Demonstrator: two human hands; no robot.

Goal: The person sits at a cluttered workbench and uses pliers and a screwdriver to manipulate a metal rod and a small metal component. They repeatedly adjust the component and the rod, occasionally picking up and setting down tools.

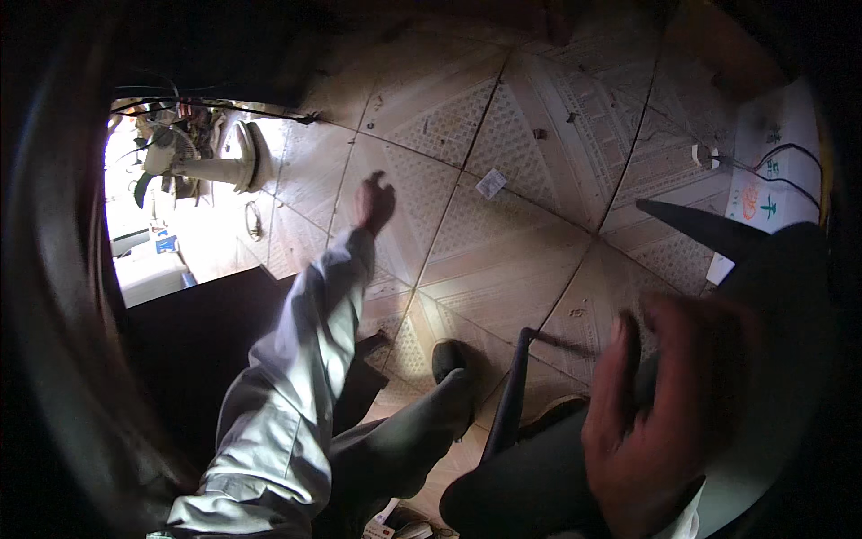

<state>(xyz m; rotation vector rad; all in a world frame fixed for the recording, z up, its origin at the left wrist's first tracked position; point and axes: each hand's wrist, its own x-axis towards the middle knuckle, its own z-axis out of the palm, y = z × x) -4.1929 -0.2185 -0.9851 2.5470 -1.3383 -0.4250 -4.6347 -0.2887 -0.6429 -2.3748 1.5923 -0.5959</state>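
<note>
My left hand reaches out over the tiled floor, at the end of a light grey sleeve. Its fingers are loosely bent and slightly apart, with nothing visible in them. To its right, a small white paper slip lies on the tiles. Much nearer, at the lower right, my right hand hangs in shadow above my dark-trousered leg. Its thumb and forefinger stand apart with no object seen between them; the other fingers are blurred and dark.
Sideways at the left is a white pedestal fan, before bright clutter. A dark panel stands below it. A slim dark leg rises near my shoe. At right lie a printed white package, a black cable and a dark tapered piece.
</note>
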